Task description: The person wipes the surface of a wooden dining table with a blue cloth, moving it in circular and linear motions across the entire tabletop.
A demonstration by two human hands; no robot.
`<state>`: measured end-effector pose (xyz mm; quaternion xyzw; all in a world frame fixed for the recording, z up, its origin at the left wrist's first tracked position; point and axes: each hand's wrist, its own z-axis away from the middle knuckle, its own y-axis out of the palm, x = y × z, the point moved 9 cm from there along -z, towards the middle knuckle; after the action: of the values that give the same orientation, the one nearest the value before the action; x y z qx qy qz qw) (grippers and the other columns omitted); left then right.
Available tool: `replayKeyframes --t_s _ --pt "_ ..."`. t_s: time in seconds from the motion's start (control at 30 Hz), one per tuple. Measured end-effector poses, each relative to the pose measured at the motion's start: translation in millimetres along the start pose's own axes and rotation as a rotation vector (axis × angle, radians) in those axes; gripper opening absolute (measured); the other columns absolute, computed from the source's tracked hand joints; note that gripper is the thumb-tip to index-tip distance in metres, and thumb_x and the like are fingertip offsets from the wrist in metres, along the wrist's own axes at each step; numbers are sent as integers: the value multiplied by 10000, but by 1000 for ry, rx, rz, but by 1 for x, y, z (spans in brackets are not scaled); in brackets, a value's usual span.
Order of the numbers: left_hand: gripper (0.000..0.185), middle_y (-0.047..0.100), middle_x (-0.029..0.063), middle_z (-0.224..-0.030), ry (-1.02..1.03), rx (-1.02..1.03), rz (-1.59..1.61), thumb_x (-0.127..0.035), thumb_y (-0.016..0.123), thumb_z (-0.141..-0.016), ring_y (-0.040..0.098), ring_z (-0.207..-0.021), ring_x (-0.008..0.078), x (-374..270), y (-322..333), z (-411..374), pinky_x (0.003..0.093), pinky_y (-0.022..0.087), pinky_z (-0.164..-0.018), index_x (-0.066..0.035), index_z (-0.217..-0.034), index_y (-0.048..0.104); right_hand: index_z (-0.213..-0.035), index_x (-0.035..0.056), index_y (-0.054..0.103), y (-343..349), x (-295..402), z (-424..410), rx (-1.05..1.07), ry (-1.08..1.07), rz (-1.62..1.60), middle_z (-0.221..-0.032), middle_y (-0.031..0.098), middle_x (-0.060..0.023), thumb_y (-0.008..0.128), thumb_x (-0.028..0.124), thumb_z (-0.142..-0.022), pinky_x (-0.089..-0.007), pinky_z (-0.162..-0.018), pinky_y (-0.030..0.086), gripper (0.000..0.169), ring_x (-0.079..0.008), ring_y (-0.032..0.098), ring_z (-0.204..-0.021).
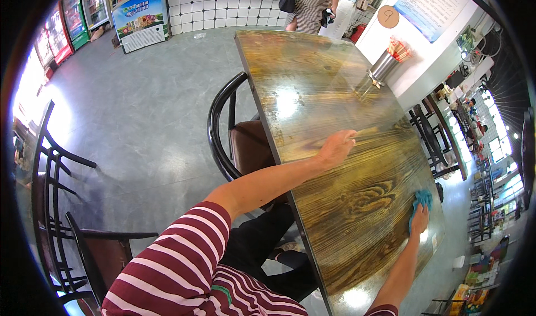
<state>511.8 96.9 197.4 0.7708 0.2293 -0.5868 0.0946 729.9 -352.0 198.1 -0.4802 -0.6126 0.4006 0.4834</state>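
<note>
My right hand presses a crumpled blue-green cloth onto the wooden tabletop, close to its far right edge. Around the middle of the same table is my left hand, its fingers curled together. I cannot tell whether it rests on the surface or hovers just over it, and no object shows clearly in it. The dark-grained top is glossy and reflects light.
A metal holder with red-and-white wrapped sticks stands on the table by the wall. A black chair with a brown seat is tucked at the left edge. More chairs stand lower left. Two people are beyond the table.
</note>
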Motion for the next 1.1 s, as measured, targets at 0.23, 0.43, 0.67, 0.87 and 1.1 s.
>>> replayKeyframes --t_s 0.23,0.43,0.67,0.87,1.1 --pt "415 543 182 -1284 -4 -13 -101 -245 491 -977 571 -1094 325 -9 6 6 417 448 -962 -15 -1322 485 -1410 152 470 -42 -112 46 -69 340 122 -1432 455 -133 381 486 -969 -539 -1011 381 561 -359 469 -1260" --pt "449 560 186 -1239 39 -2 -150 -312 495 -969 592 -1035 329 -19 18 5 435 452 -935 -9 -1302 504 -1379 188 509 -36 -137 30 -159 375 174 -1353 524 -156 416 470 -962 -587 -967 394 512 -366 527 -1173" --pt "475 564 194 -1248 29 -3 -187 -344 514 -951 586 -1061 322 -20 15 9 432 457 -927 -6 -1285 518 -1266 126 618 -34 -3 48 -176 256 54 -1214 621 -167 495 425 -902 -537 -864 485 487 -391 598 -1041" --pt "473 561 178 -1286 53 -34 -203 -335 527 -943 600 -1067 317 -19 15 5 418 460 -935 5 -1272 523 -1299 94 551 -9 152 75 -108 -185 6 -1299 559 -158 511 378 -920 -499 -935 440 475 -354 518 -1186" --pt "429 576 168 -1269 22 -75 -113 -285 518 -948 593 -1085 316 -10 4 7 417 455 -943 -21 -1287 519 -1271 54 583 -20 243 221 34 -913 -263 -1309 552 -197 626 298 -871 -496 -1015 384 471 -387 450 -1286"
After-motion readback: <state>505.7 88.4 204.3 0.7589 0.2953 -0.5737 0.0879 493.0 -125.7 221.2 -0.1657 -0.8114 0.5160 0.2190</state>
